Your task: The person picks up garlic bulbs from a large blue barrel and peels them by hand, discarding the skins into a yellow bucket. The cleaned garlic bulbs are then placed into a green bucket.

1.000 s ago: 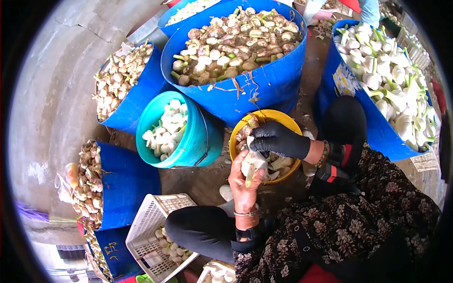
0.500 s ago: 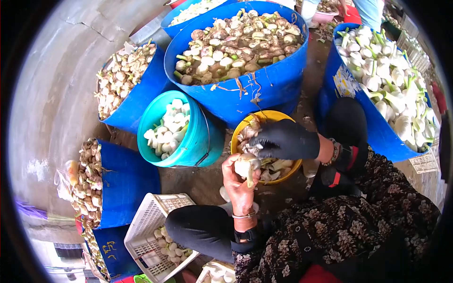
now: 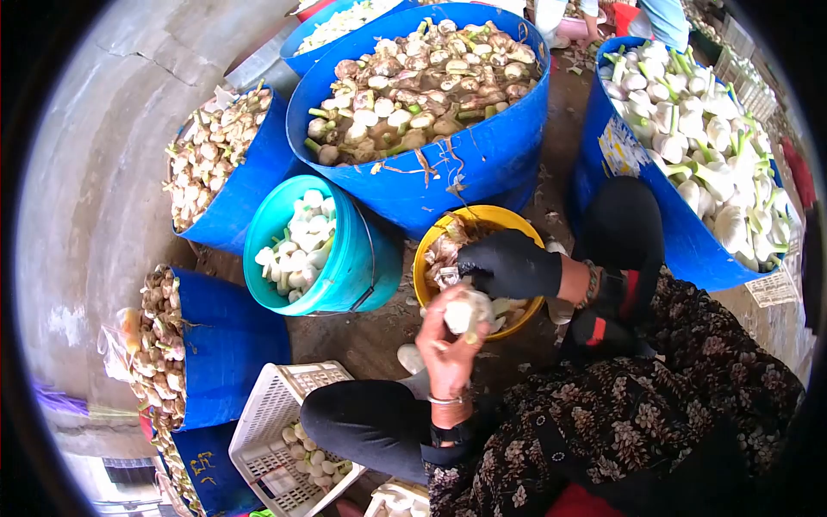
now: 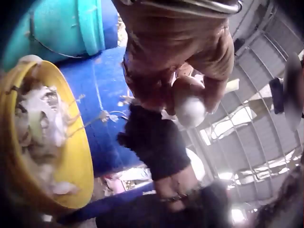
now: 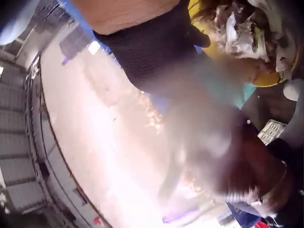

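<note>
A white garlic bulb (image 3: 466, 313) with its stalk on sits in my bare left hand (image 3: 448, 346), fingers and thumb curled round it. In the left wrist view the bulb's pale rounded end (image 4: 191, 112) shows between those fingers. My right hand (image 3: 515, 264), in a black glove, is right beside the bulb, over the yellow bucket (image 3: 419, 274). From the left wrist the glove (image 4: 154, 137) comes close up to the left fingers; its fingertips are hidden, and I cannot tell whether they pinch anything. Loose garlic skins (image 3: 445, 252) lie in the yellow bucket.
A teal bucket (image 3: 376, 258) of peeled garlic stands to the left. Behind is a large blue tub (image 3: 439, 177) of garlic in water. Another blue tub (image 3: 594, 164) of white bulbs stands at the right. A white crate (image 3: 269, 405) is by the left knee.
My right hand pulled back from the bulb, then came close again. The left hand has turned the bulb, so that its white rounded side faces up instead of the stalk.
</note>
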